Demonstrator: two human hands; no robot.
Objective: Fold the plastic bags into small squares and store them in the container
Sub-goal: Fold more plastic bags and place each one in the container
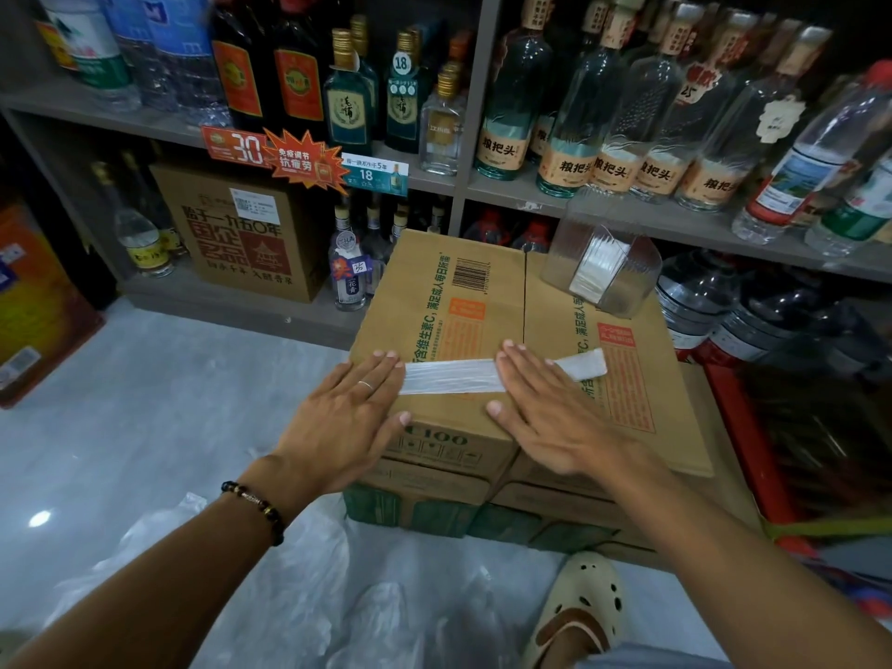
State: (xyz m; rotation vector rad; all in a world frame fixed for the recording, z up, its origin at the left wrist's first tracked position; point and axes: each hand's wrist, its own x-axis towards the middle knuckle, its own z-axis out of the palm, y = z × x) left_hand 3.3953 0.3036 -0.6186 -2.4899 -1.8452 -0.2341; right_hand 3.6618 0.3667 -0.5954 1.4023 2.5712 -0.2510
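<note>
We see a plastic bag (453,376) folded into a long, narrow white strip. It lies flat across the top of a cardboard box (434,301), near the edge of the box that faces us, and it runs from left to right.

The left hand (345,410) lies flat on the left end of the strip, with straight fingers; it presses and does not grip anything. There is a ring on one finger and a bead bracelet (253,507) on the wrist. The right hand (540,403) also lies flat with straight fingers, on the strip right of the middle. A short end of the strip comes out to the right of this hand. Between both hands the strip is smooth and uncovered.

At the far right corner of the box stands a clear plastic container (601,263). It is tilted, and inside it we see folded white bags (596,268).

The box rests on other boxes. On the floor below our arms lie loose clear bags (309,572), and beside them a foot in a beige clog (577,615). Behind the box are shelves (463,181) with many bottles.
</note>
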